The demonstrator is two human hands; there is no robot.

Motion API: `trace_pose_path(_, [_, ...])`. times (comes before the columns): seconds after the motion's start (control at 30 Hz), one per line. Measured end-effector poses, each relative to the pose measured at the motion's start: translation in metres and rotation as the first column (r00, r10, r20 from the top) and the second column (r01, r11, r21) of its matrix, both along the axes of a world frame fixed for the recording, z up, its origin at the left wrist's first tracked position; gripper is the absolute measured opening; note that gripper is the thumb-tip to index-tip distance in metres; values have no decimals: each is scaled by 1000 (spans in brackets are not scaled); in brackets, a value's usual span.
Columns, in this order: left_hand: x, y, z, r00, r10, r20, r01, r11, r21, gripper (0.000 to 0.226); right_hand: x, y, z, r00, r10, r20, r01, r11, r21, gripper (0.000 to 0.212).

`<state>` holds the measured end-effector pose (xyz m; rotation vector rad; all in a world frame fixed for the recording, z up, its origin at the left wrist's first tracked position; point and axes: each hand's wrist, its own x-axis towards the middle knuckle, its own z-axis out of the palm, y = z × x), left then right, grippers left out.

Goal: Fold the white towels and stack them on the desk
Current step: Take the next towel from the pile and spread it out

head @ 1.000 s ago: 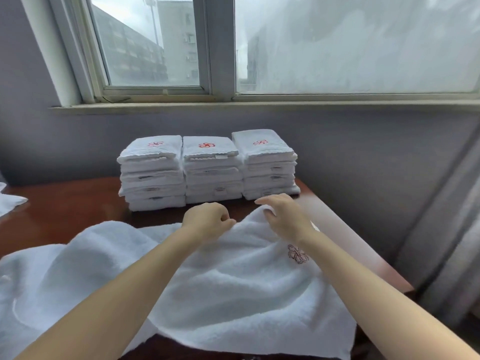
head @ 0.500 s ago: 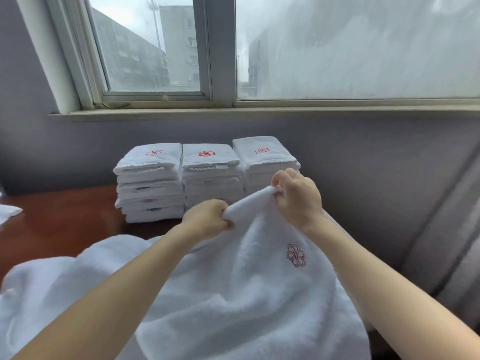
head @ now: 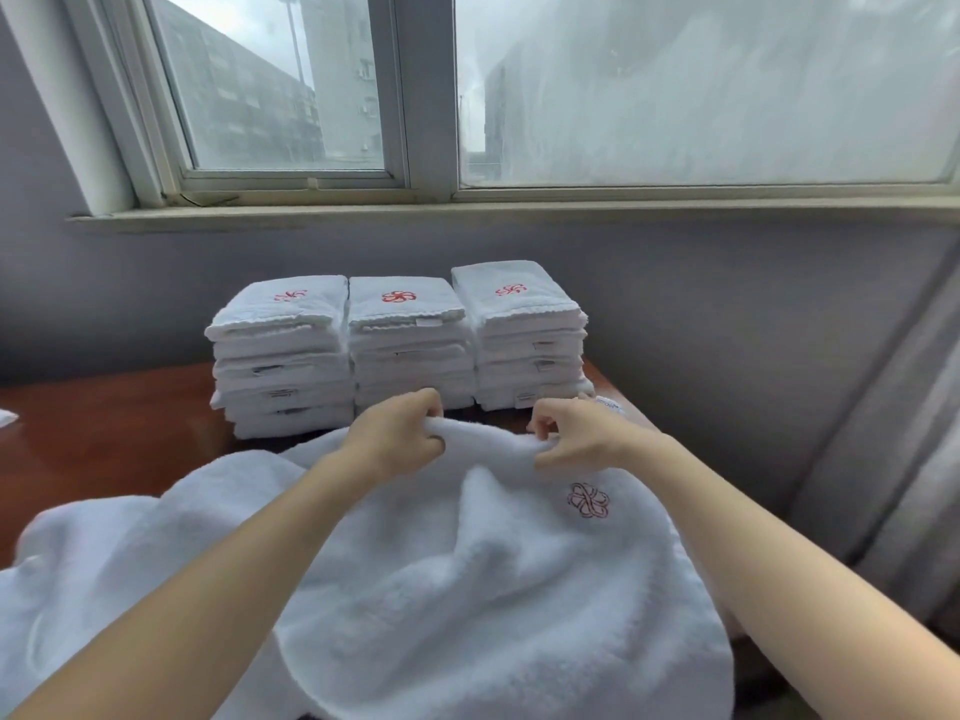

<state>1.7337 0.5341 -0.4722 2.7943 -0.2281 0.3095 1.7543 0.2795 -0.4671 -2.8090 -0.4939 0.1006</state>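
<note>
Lowered and wider apart, left hand (head: pixel 397 441) and right hand (head: pixel 582 439) pinch the towel (head: pixel 467 589) edge, running left-right.

A rumpled white towel (head: pixel 467 589), its far edge pinched by the left hand (head: pixel 395 444) and right hand (head: pixel 576 439), spreads nearward from the grip. Just beyond the grip stand three side-by-side stacks of folded towels (head: pixel 410 350).
</note>
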Motion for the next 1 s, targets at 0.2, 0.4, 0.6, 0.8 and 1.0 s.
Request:
trace_pose_path(0.2, [-8,1,15,984,-99,148,115,988,-108,13,-3,19,12,984,177,-30,-174,982,74,63])
trace_pose_path(0.4, [-18,-5,32,919,-94,382,111,993,-24,16,-5,24,39,964,157,216,-138,985,-103,20])
trace_pose_path(0.6, [-33,-1,33,890,-137,436,95,989,117,15,-20,13,56,864,164,477,24,931,-364,9])
trace_pose_path(0.8, [-55,0,25,922,-206,328,153,972,181,19,-54,7,53,914,190,360,-7,892,-453,14])
trace_pose_path(1.0, [-81,0,10,926,-201,-318,245,964,105,30,-89,1,32,964,-5,-265,-45,982,-183,51])
